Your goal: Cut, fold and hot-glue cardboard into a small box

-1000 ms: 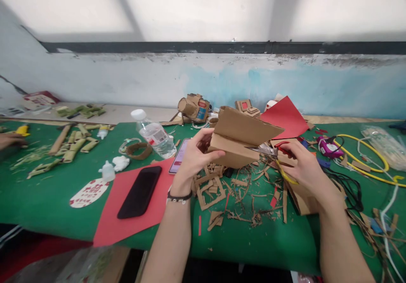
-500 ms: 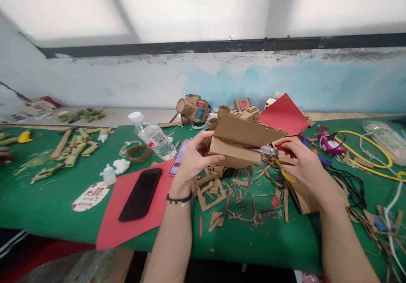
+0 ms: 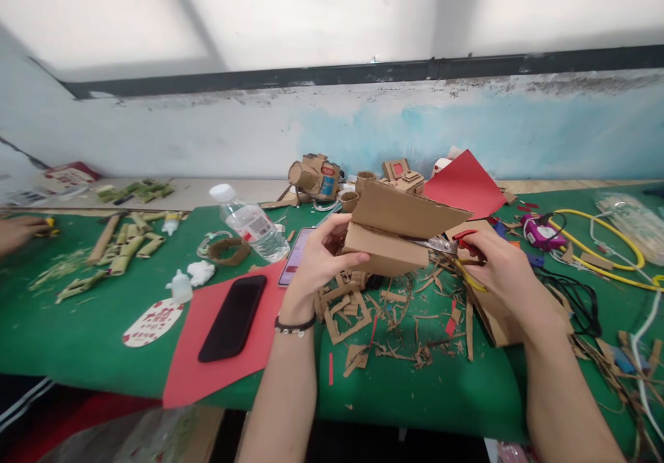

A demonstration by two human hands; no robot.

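My left hand grips the left end of a folded piece of cardboard, thumb on its lower panel and fingers behind. The cardboard is held above the table, its upper flap tilted up. My right hand is closed on scissors with red and yellow handles. The scissor blades lie at the right part of the fold, between the flap and the lower panel; their tips are hard to make out. Cardboard scraps lie on the green table below.
Left of my hands are a water bottle, a black phone on red paper and bamboo pieces. Behind stands a cardboard camera model. A yellow cable lies right. Another person's hand is far left.
The scissors and my right hand have shifted slightly, and more of the metal shows. At the far left, the other person's hand has come further into view, over the yellow object.
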